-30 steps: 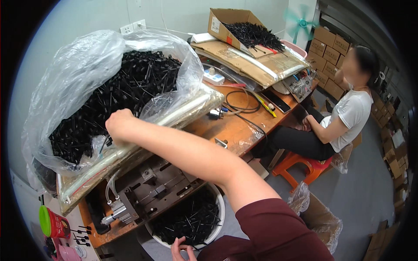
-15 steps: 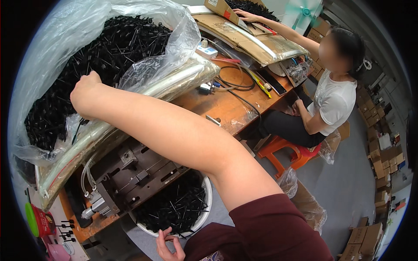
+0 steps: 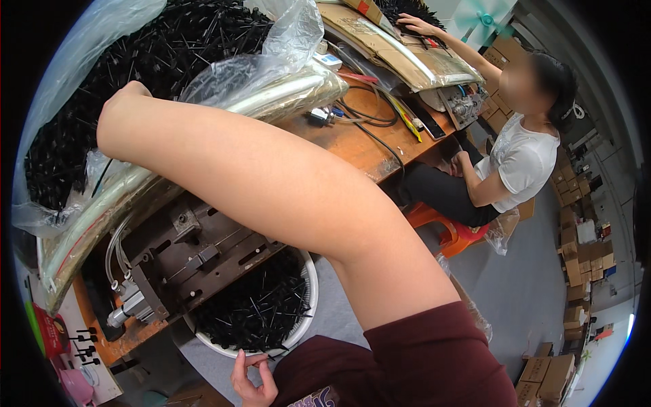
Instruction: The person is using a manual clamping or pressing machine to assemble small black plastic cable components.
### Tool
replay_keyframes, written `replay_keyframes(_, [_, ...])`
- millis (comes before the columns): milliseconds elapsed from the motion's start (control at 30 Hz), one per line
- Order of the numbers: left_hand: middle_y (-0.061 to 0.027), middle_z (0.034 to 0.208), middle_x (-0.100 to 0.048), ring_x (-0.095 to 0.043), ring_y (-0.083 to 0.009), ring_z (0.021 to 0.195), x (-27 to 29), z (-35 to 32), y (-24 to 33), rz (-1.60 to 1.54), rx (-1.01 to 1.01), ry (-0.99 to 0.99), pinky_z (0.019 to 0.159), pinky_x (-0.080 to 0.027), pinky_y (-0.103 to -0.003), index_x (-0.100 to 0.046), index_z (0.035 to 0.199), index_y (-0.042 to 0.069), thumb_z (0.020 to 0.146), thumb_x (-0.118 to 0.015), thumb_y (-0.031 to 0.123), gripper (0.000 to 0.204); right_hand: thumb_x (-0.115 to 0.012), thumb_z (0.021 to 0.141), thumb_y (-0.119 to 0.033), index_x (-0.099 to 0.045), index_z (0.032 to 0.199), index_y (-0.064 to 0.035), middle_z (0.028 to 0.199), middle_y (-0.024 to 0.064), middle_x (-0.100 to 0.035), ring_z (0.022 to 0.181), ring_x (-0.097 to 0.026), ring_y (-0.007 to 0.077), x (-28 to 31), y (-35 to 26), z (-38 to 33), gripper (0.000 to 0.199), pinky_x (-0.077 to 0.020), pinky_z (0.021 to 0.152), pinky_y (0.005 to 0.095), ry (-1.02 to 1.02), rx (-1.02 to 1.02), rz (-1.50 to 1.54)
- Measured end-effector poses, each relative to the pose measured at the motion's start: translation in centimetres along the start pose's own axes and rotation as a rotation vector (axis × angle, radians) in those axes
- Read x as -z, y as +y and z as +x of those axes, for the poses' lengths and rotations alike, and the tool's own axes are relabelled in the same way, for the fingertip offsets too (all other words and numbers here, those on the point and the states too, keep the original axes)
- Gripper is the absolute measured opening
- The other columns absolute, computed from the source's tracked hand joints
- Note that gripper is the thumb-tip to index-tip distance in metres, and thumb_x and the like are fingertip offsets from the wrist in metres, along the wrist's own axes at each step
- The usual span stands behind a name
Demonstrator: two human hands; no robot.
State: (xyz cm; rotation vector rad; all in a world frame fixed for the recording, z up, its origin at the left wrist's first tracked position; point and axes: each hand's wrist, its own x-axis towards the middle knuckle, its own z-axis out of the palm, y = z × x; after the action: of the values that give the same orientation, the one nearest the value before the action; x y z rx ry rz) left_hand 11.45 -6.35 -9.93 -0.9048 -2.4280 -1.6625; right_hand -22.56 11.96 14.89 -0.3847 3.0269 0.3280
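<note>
My right hand (image 3: pixel 125 117) reaches over a big heap of small black stick-like pieces (image 3: pixel 183 44) at the upper left. Its fingers are hidden behind the hand and among the pieces, so I cannot see whether they grip any. Clear plastic sheeting (image 3: pixel 291 34) lines the heap. At the bottom, my left hand (image 3: pixel 253 381) is beside the rim of a round white basket (image 3: pixel 313 285), its fingers loosely bent and apart. More black pieces (image 3: pixel 254 308) fill the basket. Between the two hands lies a dark metal fixture (image 3: pixel 203 261) with a cylinder and clear hoses, partly covered by my right forearm.
A wooden bench (image 3: pixel 346 146) carries cables, a yellow strip (image 3: pixel 405 121) and a dark flat device (image 3: pixel 428 123). At the right a co-worker (image 3: pixel 522 159) sits on an orange stool (image 3: pixel 453 234), one hand at another black heap. A red tub (image 3: pixel 51 332) stands lower left. Cartons (image 3: pixel 546 373) line the right side.
My right hand has moved a little up and left, deeper over the heap, its fingers less visible. The whole view has shifted slightly. My left hand stays by the basket.
</note>
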Motion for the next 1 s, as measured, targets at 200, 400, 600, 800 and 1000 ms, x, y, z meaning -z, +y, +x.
replay_keyframes(200, [-0.0162, 0.092, -0.065, -0.062, -0.0192, 0.076, -0.3, 0.3, -0.4, -0.019, -0.077, -0.006, 0.074, -0.05, -0.03, -0.033, 0.141, -0.003, 0.087, -0.056, -0.009, 0.059, -0.071, 0.083, -0.027, -0.071, 0.117, -0.0223, 0.114, 0.0003, -0.068, 0.098, -0.064, 0.0237, -0.3, 0.9, 0.5, 0.034, -0.0465, 0.067, 0.0421, 0.023, 0.058, -0.12])
replay_keyframes(400, [-0.0185, 0.096, -0.067, -0.062, -0.0225, 0.073, 0.2, 0.0, -1.2, -0.035, -0.098, 0.024, 0.07, -0.051, -0.032, -0.037, 0.137, -0.003, 0.081, -0.061, -0.009, 0.061, -0.066, 0.083, -0.019, -0.073, 0.114, -0.0185, 0.116, 0.0073, -0.069, 0.106, -0.066, 0.0258, -1.0, 0.8, -1.4, 0.031, -0.0512, 0.083, 0.044, 0.16, 0.091, -0.061])
replay_keyframes(600, [-0.0144, 0.089, -0.07, -0.064, -0.0227, 0.064, 0.7, 1.5, 0.4, 0.05, -0.173, 0.036, 0.058, -0.052, -0.032, -0.043, 0.132, -0.001, 0.076, -0.066, -0.009, 0.061, -0.073, 0.069, -0.003, -0.076, 0.087, 0.0011, 0.095, 0.0164, -0.073, 0.09, -0.071, 0.029, 2.5, 2.8, -2.8, 0.02, -0.0564, 0.073, 0.0399, -0.357, 0.071, -0.254])
replay_keyframes(800, [-0.0119, 0.089, -0.07, -0.065, -0.0216, 0.064, 0.4, 1.8, 1.0, 0.026, -0.203, 0.003, 0.057, -0.052, -0.032, -0.046, 0.13, -0.001, 0.076, -0.069, -0.007, 0.058, -0.082, 0.064, -0.017, -0.074, 0.1, 0.0015, 0.107, 0.018, -0.071, 0.101, -0.068, 0.0306, 1.5, 2.2, -2.9, 0.041, -0.0559, 0.083, 0.0414, -0.099, 0.077, -0.224])
replay_keyframes(1000, [-0.0166, 0.09, -0.07, -0.063, -0.0218, 0.063, 0.7, 1.7, 1.0, 0.039, -0.234, -0.022, 0.059, -0.053, -0.032, -0.037, 0.136, 0.0, 0.077, -0.063, -0.01, 0.066, -0.074, 0.067, -0.01, -0.074, 0.095, 0.002, 0.098, 0.0225, -0.071, 0.097, -0.07, 0.0325, 0.7, 3.3, -3.5, 0.03, -0.0566, 0.079, 0.0394, 0.104, 0.035, -0.034])
